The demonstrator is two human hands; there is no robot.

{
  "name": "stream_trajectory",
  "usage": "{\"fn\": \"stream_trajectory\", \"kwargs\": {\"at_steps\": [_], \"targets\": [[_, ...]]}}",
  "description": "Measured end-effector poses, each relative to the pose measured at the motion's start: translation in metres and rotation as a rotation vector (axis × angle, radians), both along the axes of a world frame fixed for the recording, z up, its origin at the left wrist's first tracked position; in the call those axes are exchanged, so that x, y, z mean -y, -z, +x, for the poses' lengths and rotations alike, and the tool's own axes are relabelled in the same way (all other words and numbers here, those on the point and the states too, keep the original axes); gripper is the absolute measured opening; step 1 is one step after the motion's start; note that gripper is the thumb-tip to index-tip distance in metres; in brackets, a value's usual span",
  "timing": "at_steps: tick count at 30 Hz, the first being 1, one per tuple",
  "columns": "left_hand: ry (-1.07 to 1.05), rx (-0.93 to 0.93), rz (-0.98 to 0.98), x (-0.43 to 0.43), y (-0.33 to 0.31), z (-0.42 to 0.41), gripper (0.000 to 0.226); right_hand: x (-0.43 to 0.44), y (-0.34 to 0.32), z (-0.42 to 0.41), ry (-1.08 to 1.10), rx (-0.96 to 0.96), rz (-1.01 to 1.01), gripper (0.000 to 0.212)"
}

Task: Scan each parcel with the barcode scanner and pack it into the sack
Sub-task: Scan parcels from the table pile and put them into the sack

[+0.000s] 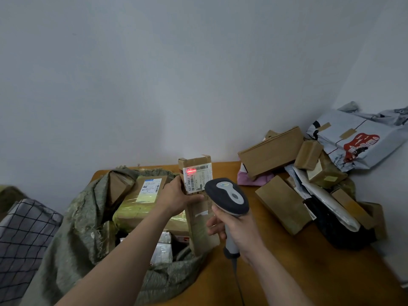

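Observation:
My left hand (176, 197) grips a long brown cardboard parcel (199, 219) and holds it upright at the sack's right rim. A red scan line glows on the parcel's white label (197, 178). My right hand (237, 230) is closed around the grey handle of the barcode scanner (227, 196), whose dark head points at that label from close by. The green woven sack (84, 221) lies open on the left of the table and holds a large box with a label (141, 202) and other parcels.
A heap of brown boxes (273, 149) and dark and white mailers lies on the wooden table (287, 272) at the right, with a grey plastic mailer (357, 138) against the wall. The scanner's cable hangs toward me. A checked cloth (24, 235) is at the far left.

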State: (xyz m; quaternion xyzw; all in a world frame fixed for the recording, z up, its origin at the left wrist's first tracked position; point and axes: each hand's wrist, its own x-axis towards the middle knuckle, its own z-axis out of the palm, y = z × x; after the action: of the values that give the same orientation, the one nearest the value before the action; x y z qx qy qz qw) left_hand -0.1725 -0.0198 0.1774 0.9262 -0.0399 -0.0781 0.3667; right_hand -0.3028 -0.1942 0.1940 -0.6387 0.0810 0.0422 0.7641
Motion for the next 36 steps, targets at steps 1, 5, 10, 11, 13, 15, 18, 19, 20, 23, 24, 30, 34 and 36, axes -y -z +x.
{"fn": "stream_trajectory", "kwargs": {"at_steps": [1, 5, 10, 11, 13, 15, 18, 19, 20, 23, 24, 30, 34, 36], "targets": [[-0.003, -0.003, -0.012, -0.001, 0.000, 0.000, 0.071, 0.000, 0.000, 0.000, 0.001, -0.002, 0.003, 0.026], [-0.033, -0.027, -0.134, -0.008, 0.001, 0.003, 0.063, -0.001, 0.002, 0.003, 0.034, -0.014, 0.014, 0.026], [-0.186, -0.032, -0.332, -0.032, 0.006, 0.010, 0.046, -0.004, 0.009, 0.012, 0.133, -0.074, 0.048, 0.028], [-0.230, -0.050, -0.392, -0.037, 0.008, 0.012, 0.045, -0.006, 0.012, 0.014, 0.156, -0.094, 0.061, 0.029], [-0.316, -0.102, -0.523, -0.045, 0.013, 0.015, 0.040, -0.009, 0.017, 0.018, 0.196, -0.137, 0.006, 0.030], [-0.393, -0.152, -0.641, -0.051, 0.016, 0.018, 0.034, -0.013, 0.021, 0.020, 0.231, -0.135, -0.082, 0.019], [-0.460, -0.195, -0.772, -0.060, 0.016, 0.024, 0.036, -0.021, 0.027, 0.024, 0.276, -0.117, -0.147, 0.007], [-0.468, -0.205, -0.811, -0.063, 0.017, 0.027, 0.039, -0.025, 0.031, 0.026, 0.296, -0.125, -0.153, 0.009], [-0.471, -0.215, -0.846, -0.065, 0.018, 0.031, 0.043, -0.028, 0.033, 0.028, 0.315, -0.141, -0.153, 0.012], [-0.436, -0.268, -0.862, -0.071, 0.022, 0.044, 0.048, -0.038, 0.040, 0.039, 0.367, -0.190, -0.163, 0.013], [-0.412, -0.291, -0.861, -0.072, 0.024, 0.050, 0.048, -0.041, 0.041, 0.044, 0.387, -0.192, -0.173, 0.014], [-0.207, -0.373, -0.688, -0.080, 0.032, 0.095, 0.042, -0.053, 0.049, 0.079, 0.551, -0.214, -0.162, 0.022], [-0.066, -0.122, -0.130, -0.089, 0.041, 0.139, 0.057, -0.049, 0.052, 0.107, 0.633, -0.202, -0.225, 0.022], [-0.024, -0.057, 0.121, -0.091, 0.046, 0.162, 0.060, -0.046, 0.053, 0.120, 0.639, -0.183, -0.271, 0.027]]}}
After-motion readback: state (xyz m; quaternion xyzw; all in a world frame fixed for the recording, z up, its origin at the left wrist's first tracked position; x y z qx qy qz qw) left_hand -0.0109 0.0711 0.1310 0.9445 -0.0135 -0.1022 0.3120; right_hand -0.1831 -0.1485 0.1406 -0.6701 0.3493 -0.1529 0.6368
